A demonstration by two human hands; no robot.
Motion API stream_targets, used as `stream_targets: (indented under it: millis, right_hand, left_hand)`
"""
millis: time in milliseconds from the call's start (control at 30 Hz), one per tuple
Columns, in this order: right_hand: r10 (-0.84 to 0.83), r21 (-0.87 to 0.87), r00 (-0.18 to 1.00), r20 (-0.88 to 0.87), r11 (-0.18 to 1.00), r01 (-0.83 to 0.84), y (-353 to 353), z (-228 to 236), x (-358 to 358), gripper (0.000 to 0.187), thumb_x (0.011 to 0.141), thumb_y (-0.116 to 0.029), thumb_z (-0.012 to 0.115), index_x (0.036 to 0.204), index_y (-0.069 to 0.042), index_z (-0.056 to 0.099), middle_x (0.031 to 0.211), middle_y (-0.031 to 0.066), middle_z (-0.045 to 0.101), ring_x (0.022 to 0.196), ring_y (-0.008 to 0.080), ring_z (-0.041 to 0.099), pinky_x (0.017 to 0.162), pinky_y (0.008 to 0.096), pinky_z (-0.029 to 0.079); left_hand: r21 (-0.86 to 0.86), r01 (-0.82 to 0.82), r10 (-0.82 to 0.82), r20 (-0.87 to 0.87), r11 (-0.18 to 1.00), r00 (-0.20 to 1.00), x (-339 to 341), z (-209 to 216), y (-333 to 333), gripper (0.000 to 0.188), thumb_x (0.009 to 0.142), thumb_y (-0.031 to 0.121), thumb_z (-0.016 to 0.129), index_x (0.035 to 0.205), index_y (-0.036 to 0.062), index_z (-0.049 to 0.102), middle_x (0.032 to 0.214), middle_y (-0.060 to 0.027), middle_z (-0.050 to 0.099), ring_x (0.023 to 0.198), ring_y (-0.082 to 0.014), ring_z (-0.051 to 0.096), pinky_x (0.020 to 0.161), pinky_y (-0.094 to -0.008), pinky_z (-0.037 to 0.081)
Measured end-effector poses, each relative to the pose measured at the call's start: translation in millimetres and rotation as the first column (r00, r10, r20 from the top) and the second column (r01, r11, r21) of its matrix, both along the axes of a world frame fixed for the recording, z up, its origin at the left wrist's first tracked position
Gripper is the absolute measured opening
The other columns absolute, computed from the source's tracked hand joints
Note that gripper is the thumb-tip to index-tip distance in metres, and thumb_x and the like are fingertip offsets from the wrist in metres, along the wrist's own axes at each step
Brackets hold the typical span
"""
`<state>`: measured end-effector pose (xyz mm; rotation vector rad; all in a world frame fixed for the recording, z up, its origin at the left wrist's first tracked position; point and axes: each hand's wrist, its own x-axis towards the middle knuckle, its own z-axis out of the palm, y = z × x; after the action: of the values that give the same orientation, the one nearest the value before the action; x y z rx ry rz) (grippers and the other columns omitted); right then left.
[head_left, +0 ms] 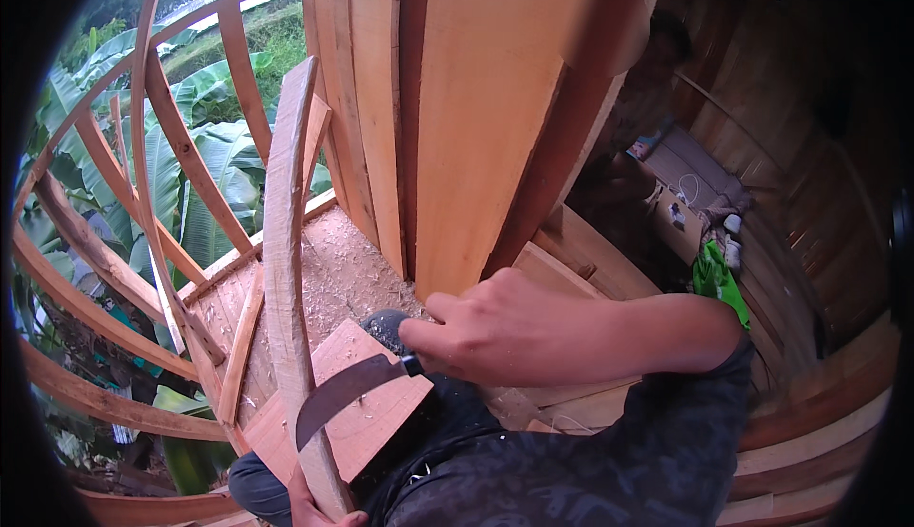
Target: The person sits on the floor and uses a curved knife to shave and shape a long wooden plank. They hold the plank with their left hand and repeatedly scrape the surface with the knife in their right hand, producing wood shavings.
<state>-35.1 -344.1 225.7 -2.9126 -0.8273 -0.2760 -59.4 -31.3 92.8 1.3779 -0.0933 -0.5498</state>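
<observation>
A machete-like knife (pixel 343 396) with a broad curved blade and dark handle is gripped in my right hand (pixel 476 325), fingers wrapped round the handle. Its blade lies against the lower part of a long wooden strip (pixel 283 213), which stands tilted up and away from me. My left hand (pixel 314 508) holds that strip near its bottom end; part of the hand is cut off by the lower edge of the view. Beneath the strip, a flat wooden board (pixel 381 408) rests across my lap.
Wood shavings (pixel 347 260) cover the floor ahead. A slatted wooden railing (pixel 190 165) runs along the left, with broad-leaved plants beyond. Upright plank panels (pixel 486 99) stand in front. In the dark room at right, another person (pixel 643 89) sits near a green bag (pixel 716 278).
</observation>
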Motion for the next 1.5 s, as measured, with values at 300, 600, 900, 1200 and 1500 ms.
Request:
stream_targets:
  millis: [300,600,900,1200,1500]
  right_hand:
    - [0.227,-0.274,0.931,0.286,0.950,-0.147,82,10,50,0.011,0.075,-0.014,0.062,0.068,-0.006,0.060,0.060,0.0037,0.059,0.053,0.0175,0.062,0.048,0.0295,0.047]
    - [0.146,0.384,0.981,-0.130,0.919,-0.086,156,-18,78,0.024,0.078,-0.028,0.062,0.076,-0.005,0.065,0.065,0.0103,0.062,0.063,0.0294,0.062,0.058,0.0397,0.049]
    - [0.333,0.755,0.858,-0.392,0.649,0.093,105,-195,43,0.026,0.074,-0.027,0.065,0.071,-0.003,0.056,0.066,0.0184,0.058,0.067,0.0386,0.058,0.060,0.0463,0.044]
    - [0.676,0.859,0.694,-0.249,0.485,-0.165,131,-173,111,0.034,0.078,-0.031,0.067,0.075,0.000,0.055,0.062,0.0165,0.054,0.060,0.0323,0.054,0.057,0.0416,0.041]
    - [0.705,0.822,0.653,-0.276,0.525,-0.219,117,-114,178,0.037,0.084,-0.035,0.065,0.076,-0.001,0.055,0.057,0.0096,0.045,0.053,0.0180,0.042,0.053,0.0350,0.037]
  left_hand:
    - [-0.028,-0.059,0.065,0.260,0.998,0.963,4,-66,43,0.075,0.057,0.021,0.080,0.115,-0.0024,0.038,0.060,-0.0012,0.049,0.043,-0.0102,0.048,0.040,-0.0212,0.038]
    - [0.323,-0.001,-0.086,0.253,0.946,0.964,-17,-144,128,0.090,0.070,0.004,0.072,0.142,0.0025,0.017,0.080,-0.0066,0.055,0.054,-0.0138,0.051,0.044,-0.0259,0.041]
    - [0.398,0.193,-0.166,-0.103,0.897,0.981,-43,-118,100,0.074,0.076,0.019,0.072,0.134,0.0017,0.031,0.115,-0.0165,0.051,0.098,-0.0255,0.054,0.077,-0.0366,0.048]
    - [0.835,-0.008,-0.192,0.135,0.550,0.972,-33,-83,53,0.071,0.076,0.034,0.069,0.132,0.0031,0.036,0.122,-0.0203,0.048,0.108,-0.0323,0.050,0.086,-0.0430,0.044]
    - [0.988,-0.150,0.052,0.149,0.021,0.987,-65,-77,13,0.073,0.075,0.047,0.064,0.130,0.0049,0.040,0.127,-0.0239,0.044,0.117,-0.0390,0.042,0.093,-0.0489,0.037]
